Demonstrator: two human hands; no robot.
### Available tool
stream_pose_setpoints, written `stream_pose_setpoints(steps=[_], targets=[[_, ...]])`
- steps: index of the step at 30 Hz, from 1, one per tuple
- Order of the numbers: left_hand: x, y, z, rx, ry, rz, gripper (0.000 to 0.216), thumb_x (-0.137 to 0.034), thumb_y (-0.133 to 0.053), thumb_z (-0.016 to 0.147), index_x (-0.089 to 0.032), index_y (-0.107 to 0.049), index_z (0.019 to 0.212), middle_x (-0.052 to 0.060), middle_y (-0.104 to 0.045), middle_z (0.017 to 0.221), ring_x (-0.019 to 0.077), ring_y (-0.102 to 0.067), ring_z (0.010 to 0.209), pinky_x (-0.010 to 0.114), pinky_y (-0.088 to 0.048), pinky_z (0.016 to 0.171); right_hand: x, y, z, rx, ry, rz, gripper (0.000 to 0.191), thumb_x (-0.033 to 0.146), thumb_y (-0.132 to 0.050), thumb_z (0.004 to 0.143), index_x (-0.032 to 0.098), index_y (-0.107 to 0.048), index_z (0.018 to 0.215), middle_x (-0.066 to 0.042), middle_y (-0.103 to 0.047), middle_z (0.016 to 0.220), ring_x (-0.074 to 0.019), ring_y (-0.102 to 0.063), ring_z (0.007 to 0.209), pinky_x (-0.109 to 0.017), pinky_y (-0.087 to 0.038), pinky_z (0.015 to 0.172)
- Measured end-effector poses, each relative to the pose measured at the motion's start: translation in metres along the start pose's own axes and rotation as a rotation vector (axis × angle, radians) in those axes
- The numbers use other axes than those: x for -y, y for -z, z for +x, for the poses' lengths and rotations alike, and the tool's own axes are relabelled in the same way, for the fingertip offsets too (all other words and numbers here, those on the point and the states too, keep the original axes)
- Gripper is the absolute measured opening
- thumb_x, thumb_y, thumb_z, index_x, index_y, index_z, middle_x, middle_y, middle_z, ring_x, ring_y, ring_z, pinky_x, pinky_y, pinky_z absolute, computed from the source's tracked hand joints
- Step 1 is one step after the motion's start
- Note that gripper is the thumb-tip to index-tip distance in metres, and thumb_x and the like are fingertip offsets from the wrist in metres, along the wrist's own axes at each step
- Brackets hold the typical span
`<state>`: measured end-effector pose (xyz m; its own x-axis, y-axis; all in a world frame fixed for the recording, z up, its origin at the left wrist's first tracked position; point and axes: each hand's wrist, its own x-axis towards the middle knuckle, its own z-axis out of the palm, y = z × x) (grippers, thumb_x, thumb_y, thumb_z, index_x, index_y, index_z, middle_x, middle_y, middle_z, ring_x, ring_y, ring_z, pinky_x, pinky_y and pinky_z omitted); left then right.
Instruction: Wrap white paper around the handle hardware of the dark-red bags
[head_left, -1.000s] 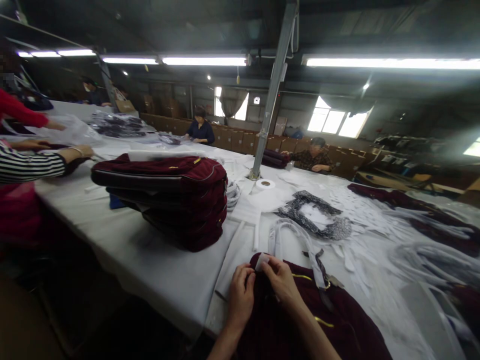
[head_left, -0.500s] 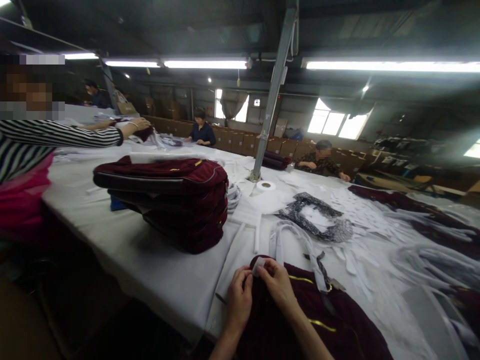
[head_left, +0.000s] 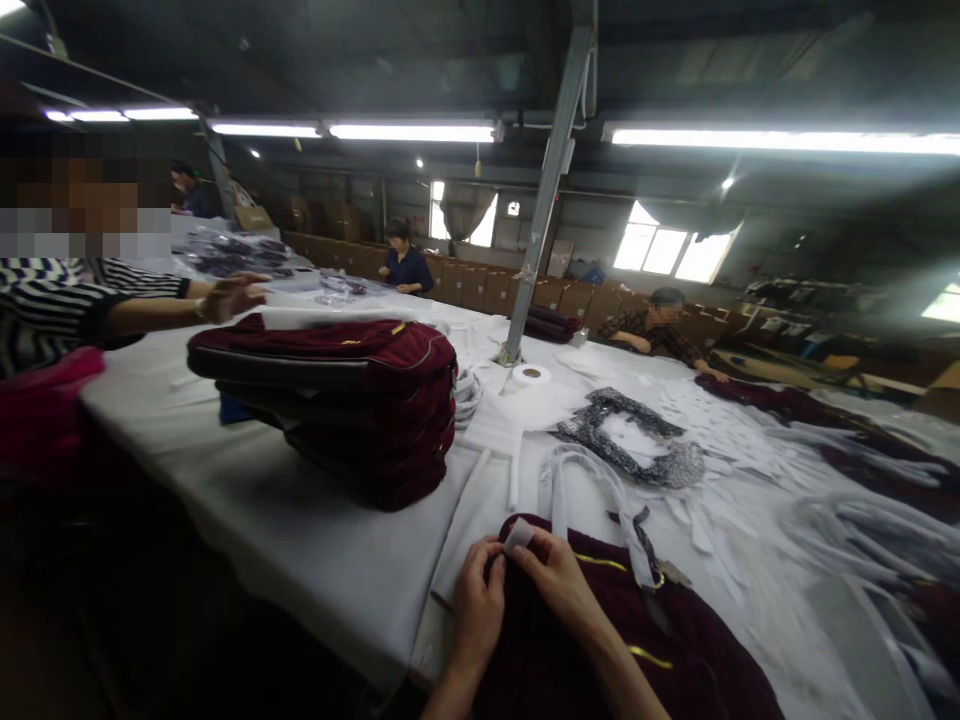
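Both your hands are down at the near edge of the white table, working on one dark red garment that lies right in front of you. Your left hand is curled closed on the garment's top edge, fingers bunched on the cloth. Your right hand pinches one small white tag between thumb and fingertips, right at that same edge, the two hands almost touching. The tag is tilted, its long side running up and to the right. The garment's long axis runs from the hands away toward the lower right, with two thin yellow lines across it.

Just beyond the tag lies one loop of white strap. To the left stands one stack of folded dark red pieces; I can't count the layers for sure. Farther out: one roll of white tape, one grey patterned frame-shaped piece, one metal pole rising from the table.

A co-worker's arm in a striped sleeve reaches in at left. Three more people are at work farther back.
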<state>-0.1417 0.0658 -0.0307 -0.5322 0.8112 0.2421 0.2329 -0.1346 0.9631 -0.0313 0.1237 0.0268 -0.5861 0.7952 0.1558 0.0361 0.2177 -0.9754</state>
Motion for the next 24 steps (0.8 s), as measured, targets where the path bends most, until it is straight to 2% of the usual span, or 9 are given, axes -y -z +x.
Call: stream_pose_setpoints(steps=[6,12,15,19,24], targets=[[0.0,0.001,-0.001,0.004,0.057,-0.018,0.019,-0.03,-0.046,0.08,-0.019,-0.057,0.091,0.008,-0.063,0.101,0.0225,-0.057,0.1,0.039,-0.043,0.09,-0.003,-0.002,0.002,-0.032,-0.029,-0.016,0.025,0.037,-0.061,0.076,0.015,-0.068,0.086,-0.005,-0.069,0.082,-0.0228,-0.062,0.08,-0.031,-0.047,0.074],[0.001,0.002,-0.002,0.006,0.097,-0.1,0.025,-0.027,-0.048,0.08,-0.018,-0.053,0.102,0.008,-0.062,0.107,0.0213,-0.056,0.104,0.037,-0.042,0.093,-0.006,-0.005,0.003,-0.126,-0.052,-0.029,0.035,0.027,-0.064,0.072,0.018,-0.061,0.105,-0.004,-0.07,0.088,-0.0235,-0.064,0.084,-0.034,-0.048,0.078],[0.003,0.002,0.0,0.002,0.111,-0.1,0.031,-0.031,-0.051,0.079,-0.018,-0.056,0.107,0.008,-0.062,0.113,0.0219,-0.054,0.109,0.038,-0.04,0.096,-0.006,-0.007,0.004,-0.109,-0.023,-0.044,0.028,0.023,-0.06,0.073,0.019,-0.061,0.1,-0.005,-0.069,0.089,-0.0236,-0.064,0.086,-0.034,-0.048,0.08],[0.012,0.0,0.005,-0.016,0.123,-0.091,0.03,-0.039,-0.053,0.078,-0.017,-0.065,0.095,0.009,-0.067,0.102,0.0235,-0.059,0.1,0.039,-0.043,0.093,-0.006,-0.008,0.003,-0.066,0.005,-0.057,0.018,0.022,-0.056,0.076,0.019,-0.061,0.094,-0.005,-0.068,0.087,-0.023,-0.064,0.084,-0.033,-0.048,0.078],[0.016,0.001,0.006,-0.049,0.116,-0.127,0.029,-0.04,-0.054,0.078,-0.016,-0.065,0.087,0.011,-0.067,0.1,0.0235,-0.061,0.097,0.038,-0.045,0.09,-0.002,-0.002,0.002,-0.039,0.035,-0.129,0.021,0.025,-0.056,0.078,0.019,-0.065,0.096,-0.005,-0.068,0.096,-0.0225,-0.061,0.091,-0.032,-0.045,0.083]])
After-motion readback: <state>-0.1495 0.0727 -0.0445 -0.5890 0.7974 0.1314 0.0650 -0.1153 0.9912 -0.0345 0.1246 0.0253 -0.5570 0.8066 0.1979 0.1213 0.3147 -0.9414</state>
